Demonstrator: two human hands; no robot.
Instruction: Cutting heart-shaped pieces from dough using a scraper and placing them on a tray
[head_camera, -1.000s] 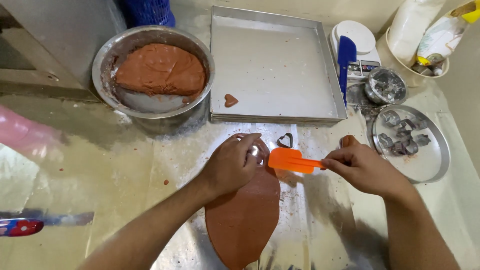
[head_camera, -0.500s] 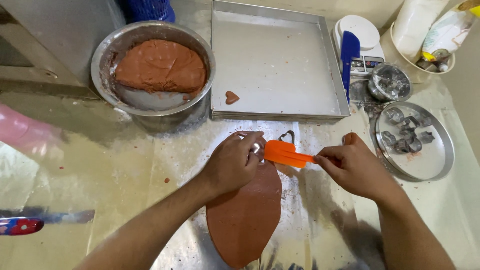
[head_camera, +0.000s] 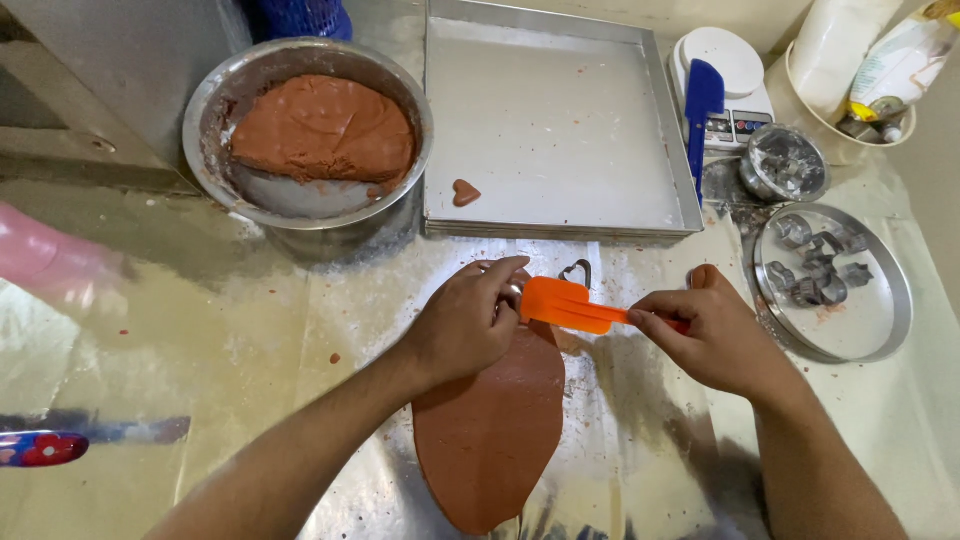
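Observation:
A flat oval sheet of reddish-brown dough (head_camera: 490, 430) lies on the foil-covered table in front of me. My left hand (head_camera: 465, 320) rests at its far end, fingers curled on a small metal cutter that is mostly hidden. My right hand (head_camera: 715, 340) grips the handle of an orange spatula (head_camera: 565, 305), whose blade reaches to the left hand's fingertips over the dough's top edge. A heart-shaped metal cutter (head_camera: 576, 271) lies just beyond the blade. One heart-shaped dough piece (head_camera: 465, 192) sits in the large square baking tray (head_camera: 560, 215).
A steel bowl (head_camera: 215, 110) of brown dough stands far left. A round steel plate (head_camera: 885, 330) with several metal cutters sits at right, a small steel bowl (head_camera: 785, 165) and a white scale with a blue spatula (head_camera: 703, 100) behind it. A knife (head_camera: 70, 443) lies at left.
My right hand has slid the orange spatula leftward until its blade meets my left hand at the dough's far edge. The left hand has stayed in place.

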